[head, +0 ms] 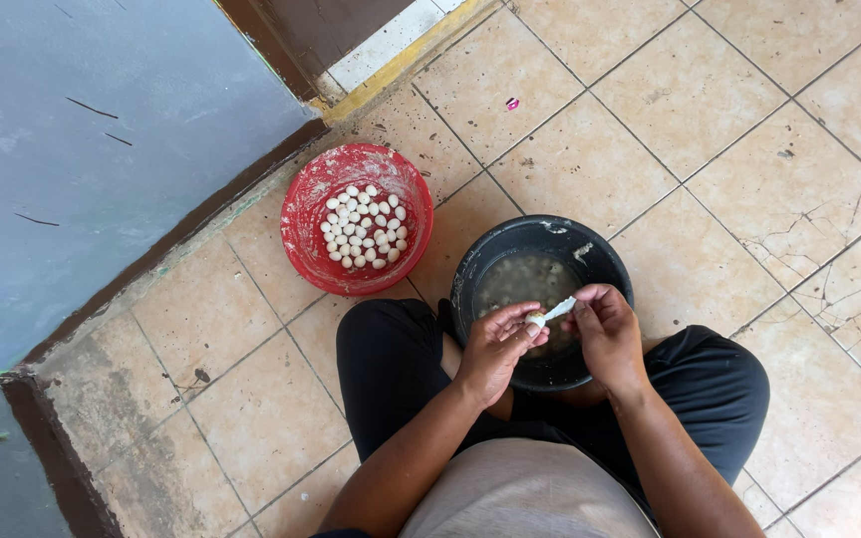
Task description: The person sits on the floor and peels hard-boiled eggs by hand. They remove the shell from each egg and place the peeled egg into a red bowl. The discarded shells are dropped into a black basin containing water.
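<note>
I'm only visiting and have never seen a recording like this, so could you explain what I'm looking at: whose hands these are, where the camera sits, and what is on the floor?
There is no machine here. A person sitting on a tiled floor wears a camera on the head, so the single picture looks straight down at their own lap and hands. The left hand holds a small pale egg-like piece at its fingertips, and the right hand pulls a white strip off it, like a bit of shell or skin. Both hands work over a black bucket holding cloudy water with more small pieces in it. Beside it, near the blue-grey wall, stands a red bowl holding many small white oval pieces.
</note>
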